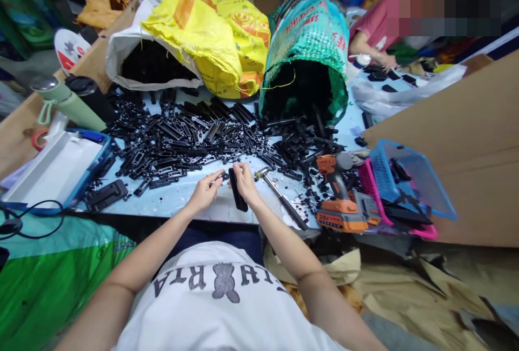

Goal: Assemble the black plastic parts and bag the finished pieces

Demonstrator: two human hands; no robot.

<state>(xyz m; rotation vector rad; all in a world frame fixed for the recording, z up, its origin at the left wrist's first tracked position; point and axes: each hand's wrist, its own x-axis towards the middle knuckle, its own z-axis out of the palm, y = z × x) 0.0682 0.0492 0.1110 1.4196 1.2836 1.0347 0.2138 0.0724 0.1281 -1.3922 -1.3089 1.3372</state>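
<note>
Head view: black bar (238, 194), axis fore-and-aft

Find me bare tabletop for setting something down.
Mostly bare: the front strip of pale-blue tabletop between the flat black plastic piece and your left hand. Crowded: behind it, heaped black plastic parts; rightward, the black-handled hammer and orange drill.

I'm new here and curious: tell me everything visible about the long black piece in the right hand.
The long black piece is narrow and plastic-looking, slanting slightly, with a rounded near end. The right hand grips its side, near the front edge of the table. Table contact is unclear.
</note>
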